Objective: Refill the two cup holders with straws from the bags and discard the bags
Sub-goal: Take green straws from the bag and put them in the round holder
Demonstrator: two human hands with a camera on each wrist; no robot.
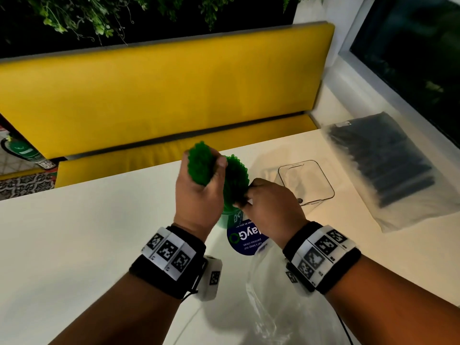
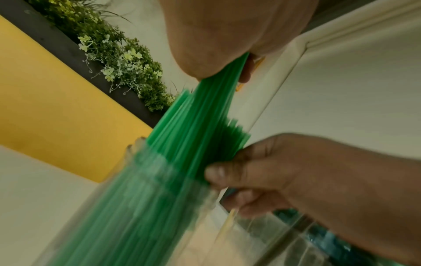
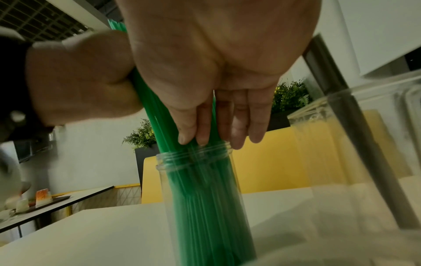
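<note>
Clamping a bundle of green straws (image 1: 199,165), the left hand (image 1: 196,195) aimed it into the clear holder (image 3: 196,155) while the right hand (image 1: 271,207) pinched the standing straws (image 1: 236,178) aside, seemingly making room.

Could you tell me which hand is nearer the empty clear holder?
Right. The right hand is beside the empty clear holder; the left hand grips green straws farther off.

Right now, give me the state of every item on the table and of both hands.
straws, lower ends in the round holder, tops split into two bunches
round holder, upright, holding the straws
square holder, upright, empty
black-straw bag, lying flat, full
empty bag, lying slack, no straws seen inside
left hand, gripping one bunch
right hand, holding the other bunch above the holder's mouth
</note>
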